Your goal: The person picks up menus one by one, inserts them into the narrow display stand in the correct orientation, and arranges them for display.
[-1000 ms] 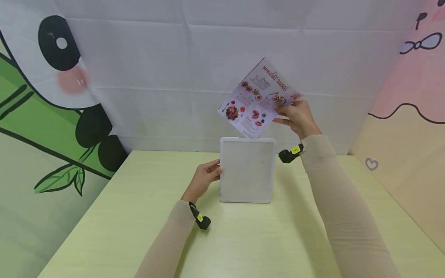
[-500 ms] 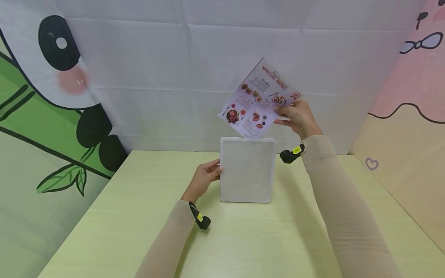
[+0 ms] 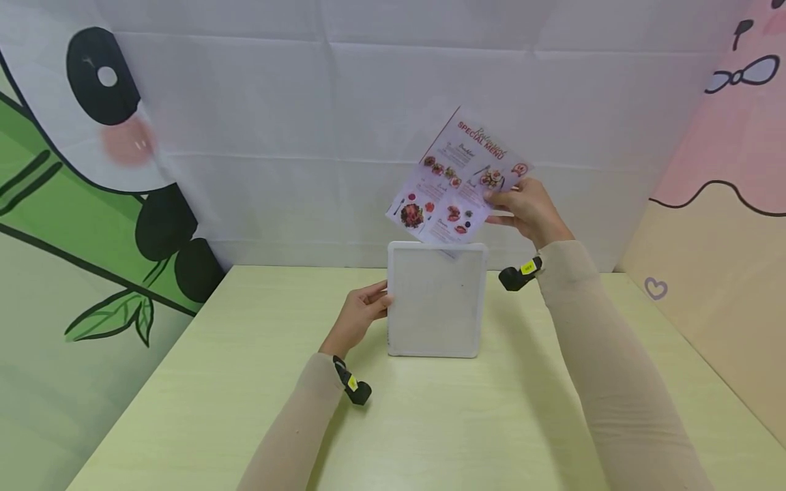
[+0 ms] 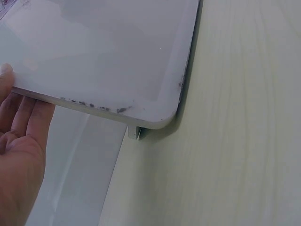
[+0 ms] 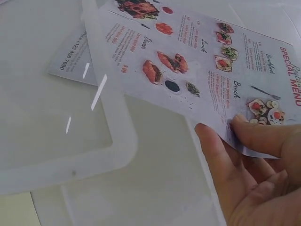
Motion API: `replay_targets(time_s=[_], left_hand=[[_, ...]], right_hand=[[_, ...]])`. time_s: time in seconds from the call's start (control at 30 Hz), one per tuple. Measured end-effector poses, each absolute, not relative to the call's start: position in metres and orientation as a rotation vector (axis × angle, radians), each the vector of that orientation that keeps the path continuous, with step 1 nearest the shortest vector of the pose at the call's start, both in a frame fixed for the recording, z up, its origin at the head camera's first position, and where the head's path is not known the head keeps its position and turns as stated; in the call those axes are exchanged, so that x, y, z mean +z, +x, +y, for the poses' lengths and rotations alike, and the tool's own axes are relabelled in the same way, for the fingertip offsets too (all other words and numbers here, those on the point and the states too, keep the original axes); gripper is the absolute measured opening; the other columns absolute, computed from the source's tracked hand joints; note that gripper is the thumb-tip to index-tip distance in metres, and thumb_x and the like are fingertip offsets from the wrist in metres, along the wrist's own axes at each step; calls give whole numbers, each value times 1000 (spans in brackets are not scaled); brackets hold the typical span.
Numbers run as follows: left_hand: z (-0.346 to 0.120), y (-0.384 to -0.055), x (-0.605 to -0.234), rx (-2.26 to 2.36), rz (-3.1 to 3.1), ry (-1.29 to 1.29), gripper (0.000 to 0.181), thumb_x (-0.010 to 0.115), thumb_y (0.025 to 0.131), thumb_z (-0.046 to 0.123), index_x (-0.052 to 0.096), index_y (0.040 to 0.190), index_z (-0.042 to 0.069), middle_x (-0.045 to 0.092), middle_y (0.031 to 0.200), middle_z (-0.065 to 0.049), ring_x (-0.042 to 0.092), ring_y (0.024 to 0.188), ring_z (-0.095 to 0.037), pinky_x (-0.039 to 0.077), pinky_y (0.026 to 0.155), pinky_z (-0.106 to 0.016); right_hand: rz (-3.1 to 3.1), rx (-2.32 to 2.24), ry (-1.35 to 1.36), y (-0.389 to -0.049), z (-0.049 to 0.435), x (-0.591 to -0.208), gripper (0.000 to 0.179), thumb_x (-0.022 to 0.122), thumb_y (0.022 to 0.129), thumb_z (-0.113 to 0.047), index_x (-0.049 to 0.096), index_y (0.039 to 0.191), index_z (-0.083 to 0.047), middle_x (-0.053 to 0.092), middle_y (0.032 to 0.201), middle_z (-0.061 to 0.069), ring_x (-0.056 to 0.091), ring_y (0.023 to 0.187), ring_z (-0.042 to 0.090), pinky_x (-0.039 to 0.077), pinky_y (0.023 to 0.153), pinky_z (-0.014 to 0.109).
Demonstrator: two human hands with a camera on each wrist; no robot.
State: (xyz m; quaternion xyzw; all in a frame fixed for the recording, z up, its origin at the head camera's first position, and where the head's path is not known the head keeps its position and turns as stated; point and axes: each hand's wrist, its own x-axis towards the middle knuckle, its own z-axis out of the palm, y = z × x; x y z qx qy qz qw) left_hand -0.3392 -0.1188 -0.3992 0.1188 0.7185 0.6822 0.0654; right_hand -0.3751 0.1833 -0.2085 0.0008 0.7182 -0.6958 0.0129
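White frame (image 3: 432, 303): standing on table (image 3: 460, 423).
Menu sheet (image 3: 445, 181): tilted, lower corner visible through frame's top.
Left hand (image 3: 356, 317): gripping frame's left edge, thumb (image 4: 5, 81) in front, fingers (image 4: 29, 115) behind.
Right hand (image 3: 529, 210): raised, pinching sheet's lower-right edge.

The person's bare right hand (image 3: 531, 210) pinches, raised above the gripping bare left hand (image 3: 357, 316); both beige-sleeved arms (image 3: 614, 368) extend forward.
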Motion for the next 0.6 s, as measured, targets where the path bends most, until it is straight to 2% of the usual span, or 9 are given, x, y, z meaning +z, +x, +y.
replay_targets(time_s=[0.13, 0.2, 0.6], left_hand=[[-118, -339, -399, 2058, 2167, 351, 48, 62, 93, 17, 52, 139, 10, 63, 128, -15, 66, 108, -21, 56, 91, -35], [-118, -339, -399, 2062, 2163, 351, 48, 62, 93, 17, 52, 139, 10, 63, 128, -15, 66, 108, -21, 56, 91, -34], [-118, -338, -399, 2077, 2156, 356, 47, 62, 93, 14, 52, 139, 8, 62, 128, -17, 66, 107, -20, 56, 90, -33]], right_hand=[[2270, -2117, -20, -375, 186, -210, 41, 66, 91, -11, 53, 130, -13, 61, 120, 3, 63, 104, 22, 55, 94, 40], [2282, -2097, -40, -375, 187, -211, 42, 65, 92, -12, 52, 131, -13, 61, 120, 3, 62, 104, 21, 53, 96, 41], [2284, -2101, -124, -371, 194, -212, 36, 66, 92, -19, 55, 124, -11, 65, 109, 0, 63, 102, 22, 59, 81, 30]])
